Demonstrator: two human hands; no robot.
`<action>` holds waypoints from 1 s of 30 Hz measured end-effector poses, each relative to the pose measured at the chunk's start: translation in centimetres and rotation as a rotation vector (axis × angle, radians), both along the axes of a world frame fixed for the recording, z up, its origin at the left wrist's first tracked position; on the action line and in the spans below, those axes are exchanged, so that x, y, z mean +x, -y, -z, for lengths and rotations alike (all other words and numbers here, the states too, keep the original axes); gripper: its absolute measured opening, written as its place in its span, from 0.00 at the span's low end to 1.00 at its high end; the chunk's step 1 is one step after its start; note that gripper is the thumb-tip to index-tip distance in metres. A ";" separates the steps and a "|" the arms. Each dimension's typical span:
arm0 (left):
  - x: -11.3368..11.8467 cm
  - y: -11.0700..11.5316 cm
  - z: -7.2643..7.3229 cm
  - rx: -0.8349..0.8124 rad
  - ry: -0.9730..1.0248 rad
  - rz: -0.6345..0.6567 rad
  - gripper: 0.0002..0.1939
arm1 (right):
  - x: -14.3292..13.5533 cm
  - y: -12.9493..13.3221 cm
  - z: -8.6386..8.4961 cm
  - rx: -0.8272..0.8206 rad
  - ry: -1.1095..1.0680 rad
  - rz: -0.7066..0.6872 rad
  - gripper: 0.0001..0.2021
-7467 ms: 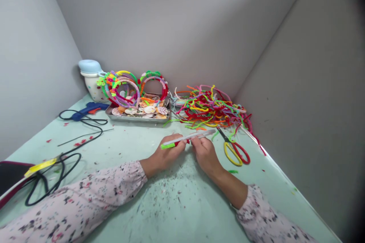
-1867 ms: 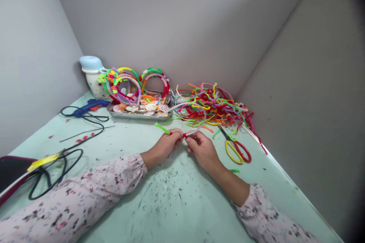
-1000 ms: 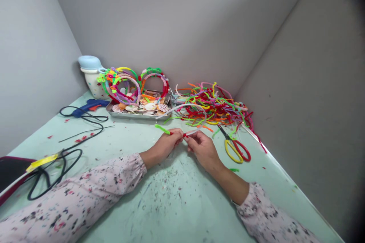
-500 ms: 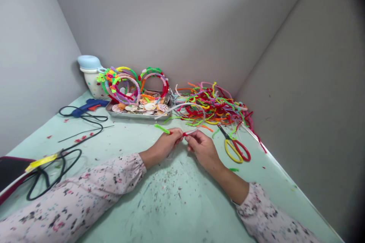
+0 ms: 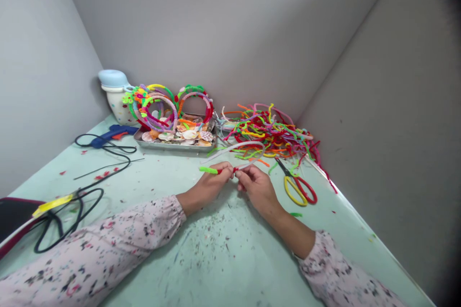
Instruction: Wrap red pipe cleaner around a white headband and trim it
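Note:
A pale, curved headband [image 5: 248, 144] is held between my two hands above the table. One end of it is wrapped in green pipe cleaner [image 5: 208, 170], followed by a red stretch. My left hand [image 5: 218, 177] is closed round this wrapped end. Beside it, my right hand [image 5: 254, 183] pinches at the place where the red pipe cleaner [image 5: 235, 170] meets the bare band; the fingertips nearly meet there. What lies under the fingers is hidden. To the right of my right hand lie scissors [image 5: 297, 188] with one yellow and one red handle.
A metal tray [image 5: 173, 150] of seashells stands at the back with finished colourful headbands [image 5: 158, 110] on it. Right of it is a heap of pipe cleaners [image 5: 273, 129]. A blue glue gun [image 5: 113, 134], a black cord [image 5: 86, 187] and a lidded cup [image 5: 117, 98] are at left.
The headband has turned slightly, its bare arc tilting lower and to the right. Its green end has swung to lie more level. Both hands have shifted only slightly.

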State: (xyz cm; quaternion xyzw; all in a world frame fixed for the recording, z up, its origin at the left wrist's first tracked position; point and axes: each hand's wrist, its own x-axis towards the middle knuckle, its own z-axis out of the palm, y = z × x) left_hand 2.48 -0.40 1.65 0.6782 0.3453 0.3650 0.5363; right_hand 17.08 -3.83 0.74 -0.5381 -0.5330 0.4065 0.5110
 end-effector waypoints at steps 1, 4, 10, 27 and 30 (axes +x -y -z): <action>0.0 0.0 0.0 0.028 -0.012 0.006 0.13 | 0.0 0.0 0.0 0.001 -0.003 -0.002 0.11; 0.0 0.0 -0.1 0.107 -0.049 0.010 0.13 | 0.1 0.0 0.1 0.004 0.012 0.006 0.11; 0.0 0.4 -0.5 0.218 -0.059 -0.004 0.12 | 0.3 0.1 -0.1 0.020 0.053 0.023 0.12; -0.1 0.2 0.3 0.493 -0.276 -0.061 0.09 | 0.5 -0.2 -0.2 -0.063 -0.096 -0.044 0.09; 0.0 0.1 0.5 0.491 -0.256 -0.072 0.10 | 0.4 -0.1 -0.3 -0.069 -0.128 -0.040 0.10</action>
